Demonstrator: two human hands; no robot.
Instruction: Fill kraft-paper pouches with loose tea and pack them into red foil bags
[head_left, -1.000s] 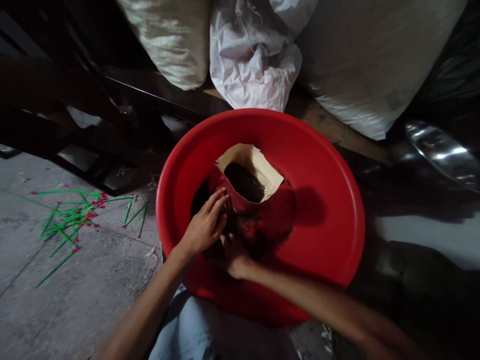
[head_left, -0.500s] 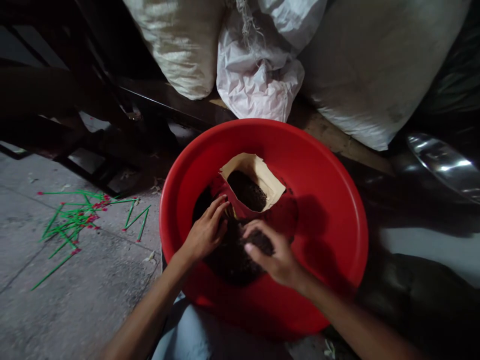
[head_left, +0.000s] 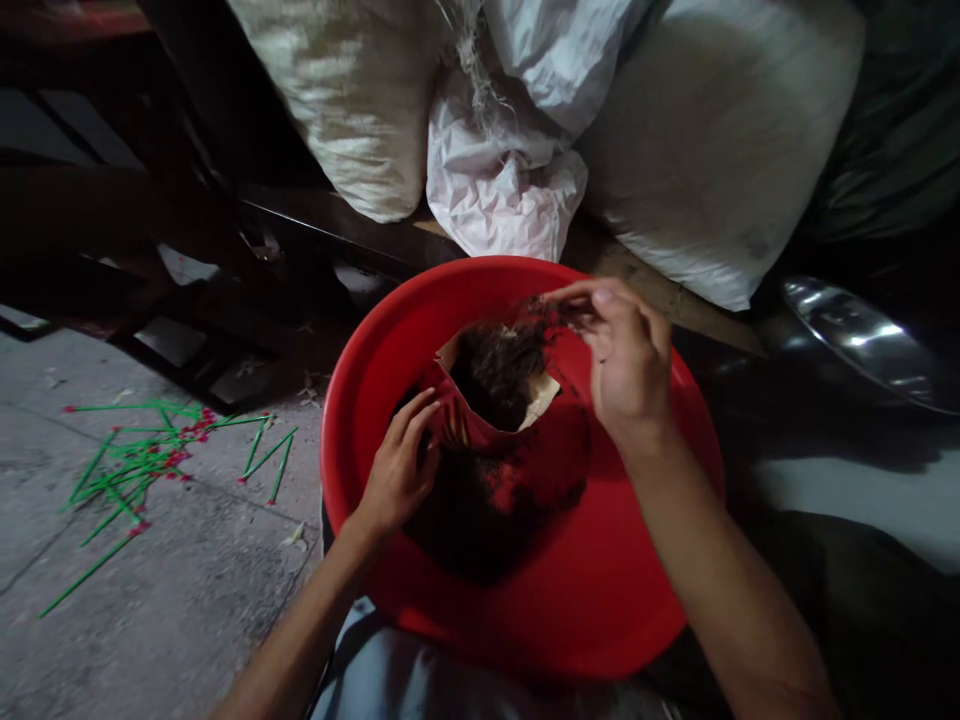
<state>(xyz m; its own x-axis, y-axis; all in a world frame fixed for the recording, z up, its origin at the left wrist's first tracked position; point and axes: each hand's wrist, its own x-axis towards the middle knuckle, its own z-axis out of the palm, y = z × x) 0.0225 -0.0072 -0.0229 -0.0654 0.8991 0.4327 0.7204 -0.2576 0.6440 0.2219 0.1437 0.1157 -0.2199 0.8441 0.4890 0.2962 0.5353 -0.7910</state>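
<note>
Inside a red plastic basin (head_left: 622, 590) stands a paper bag (head_left: 536, 403), red outside and tan inside, its ragged mouth facing up. Dark soil (head_left: 491, 375) fills much of the bag, and more loose soil (head_left: 472, 520) lies on the basin floor in front of it. My left hand (head_left: 401, 465) rests at the bag's left side with fingers stretched out; whether the fingertips press on the paper is hard to see. Above the basin's right back part, my right hand (head_left: 626, 355) has its fingers apart, with blurred soil falling from them toward the bag.
Several green sticks with pink ends (head_left: 150, 455) lie scattered on the concrete floor (head_left: 210, 570) to the left. Large pale sacks (head_left: 712, 140) stand behind the basin on a low ledge. Dark wooden furniture (head_left: 180, 330) is at left, a shiny metal bowl (head_left: 862, 335) at right.
My right hand has risen from the basin floor with a handful of soil, moved up and right, and opened, dropping soil at the bag's mouth. My left hand stays by the bag.
</note>
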